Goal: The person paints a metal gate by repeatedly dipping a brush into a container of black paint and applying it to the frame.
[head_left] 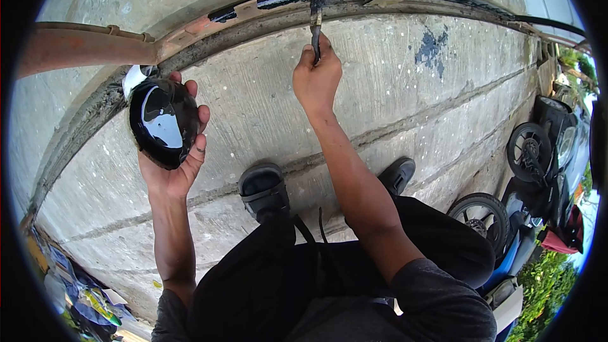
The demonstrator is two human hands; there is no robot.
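My left hand (183,161) is wrapped round a small container of black paint (161,120), whose glossy surface faces up at me. In my right hand (318,82) is a paintbrush (316,25), gripped by its handle with the bristles up against a metal rail (278,1). Wet-looking black paint covers much of the rail around and to the right of the brush. Toward the left the rail shows a reddish-brown, partly bare surface. The container's lower side is hidden by my palm and fingers.
A reddish pipe (85,47) meets the rail at the left. Dark paint stains (432,50) mark the concrete floor (253,101). My sandalled feet (263,190) stand on it. Motorcycles (529,152) are parked at the right, and assorted clutter (82,291) lies at the lower left.
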